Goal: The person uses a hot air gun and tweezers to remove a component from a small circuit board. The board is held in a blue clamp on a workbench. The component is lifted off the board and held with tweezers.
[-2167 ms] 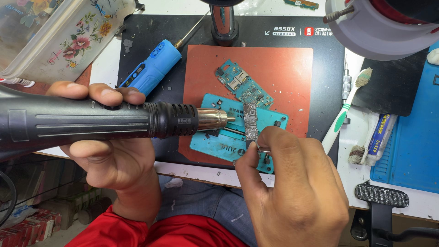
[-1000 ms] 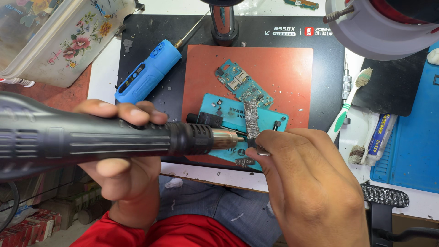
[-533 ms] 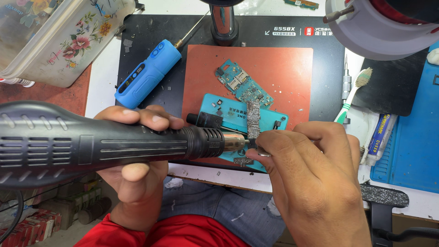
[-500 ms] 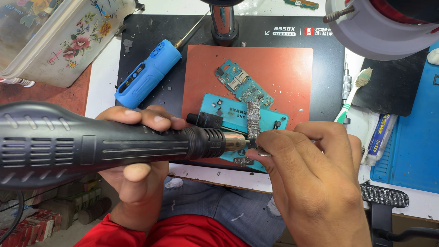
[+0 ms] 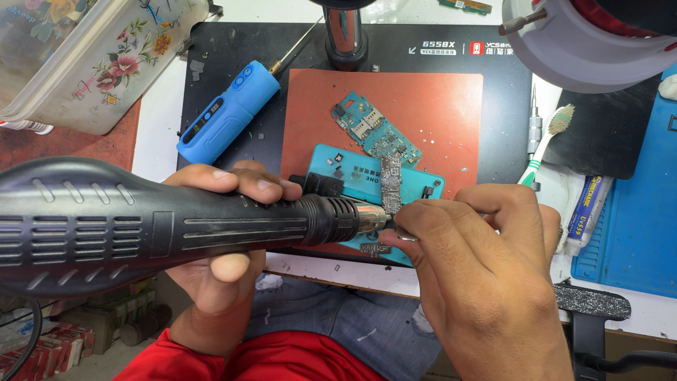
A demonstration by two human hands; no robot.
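clear plastic box with a floral print [image 5: 106,63]: upper left of frame, rectangular, pink and yellow flowers | white-and-blue squeeze tube with yellow label band [image 5: 584,215]: right of centre, lying upright in frame | small red and white cartons [image 5: 39,346]: lower left corner, stacked, partly hidden | white-and-red printed logo strip [image 5: 469,48]: top centre, on black mat

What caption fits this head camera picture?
Left hand aims hot-air gun at circuit board; right hand steadies it.

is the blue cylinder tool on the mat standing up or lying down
Lying down. The blue cylinder tool rests on its side, slanted across the black mat, apart from both hands.
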